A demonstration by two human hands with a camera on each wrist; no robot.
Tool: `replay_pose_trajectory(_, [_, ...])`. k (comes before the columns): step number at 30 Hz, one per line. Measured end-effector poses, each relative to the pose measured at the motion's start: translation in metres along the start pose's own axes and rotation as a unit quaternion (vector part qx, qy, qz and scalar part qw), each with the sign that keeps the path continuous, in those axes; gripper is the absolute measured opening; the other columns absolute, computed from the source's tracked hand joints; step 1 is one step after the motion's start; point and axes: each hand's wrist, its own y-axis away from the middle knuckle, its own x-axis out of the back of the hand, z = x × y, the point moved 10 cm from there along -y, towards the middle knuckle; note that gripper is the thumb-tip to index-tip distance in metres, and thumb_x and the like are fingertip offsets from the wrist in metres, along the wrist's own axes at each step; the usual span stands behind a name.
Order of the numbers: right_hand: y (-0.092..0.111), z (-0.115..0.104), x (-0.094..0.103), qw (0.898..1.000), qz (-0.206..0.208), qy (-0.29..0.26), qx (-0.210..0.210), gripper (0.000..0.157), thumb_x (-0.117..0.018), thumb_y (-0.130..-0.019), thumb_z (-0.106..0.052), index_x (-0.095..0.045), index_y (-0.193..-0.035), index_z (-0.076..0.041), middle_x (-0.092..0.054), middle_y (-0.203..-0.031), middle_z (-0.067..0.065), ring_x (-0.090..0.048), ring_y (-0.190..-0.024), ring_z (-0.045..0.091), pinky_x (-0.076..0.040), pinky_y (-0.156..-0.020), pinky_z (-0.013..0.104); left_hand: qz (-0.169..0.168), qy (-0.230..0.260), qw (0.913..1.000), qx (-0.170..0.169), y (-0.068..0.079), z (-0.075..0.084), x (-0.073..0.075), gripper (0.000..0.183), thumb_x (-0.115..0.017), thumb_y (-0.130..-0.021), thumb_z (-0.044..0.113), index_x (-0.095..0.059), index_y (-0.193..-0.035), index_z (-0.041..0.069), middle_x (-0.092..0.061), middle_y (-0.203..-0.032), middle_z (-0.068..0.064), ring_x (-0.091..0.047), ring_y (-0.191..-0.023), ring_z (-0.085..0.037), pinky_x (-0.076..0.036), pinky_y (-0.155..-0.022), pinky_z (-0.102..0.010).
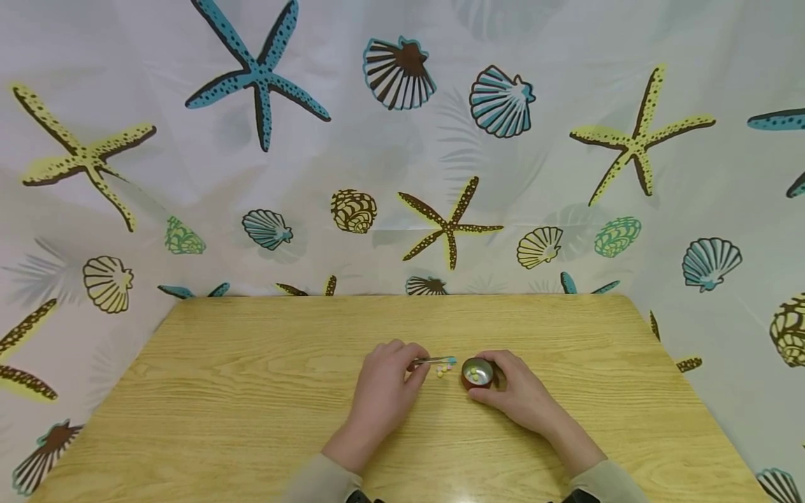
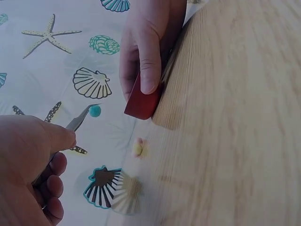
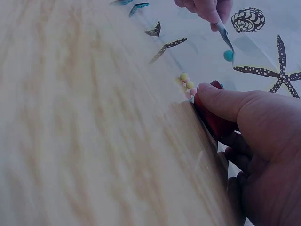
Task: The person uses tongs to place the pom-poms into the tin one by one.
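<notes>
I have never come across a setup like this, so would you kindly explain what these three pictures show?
No machine here: a person works with two bare hands. One picture comes from a camera on the head, the others from one on each wrist. The left hand holds tweezers with a blue-green ball at their tips; the right hand holds a red bowl with yellowish balls inside. Between the hands, a few yellow and pink balls lie on the wooden table.
</notes>
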Motion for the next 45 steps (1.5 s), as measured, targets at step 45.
replay_pose_trajectory(45, [0.0,0.001,0.0,1.0,0.001,0.003,0.001,0.061,-0.091,-0.095,-0.035,-0.066,-0.145,-0.012,-0.065,-0.143,0.008,-0.059,-0.138,0.033,-0.043,-0.118,0.059,0.014,-0.006,0.9999,0.006,-0.002,-0.002,-0.013,0.007,-0.086,-0.1,0.02,-0.081,-0.106,0.019,-0.068,-0.09,0.006,-0.058,-0.084,-0.016,-0.049,-0.078,-0.037])
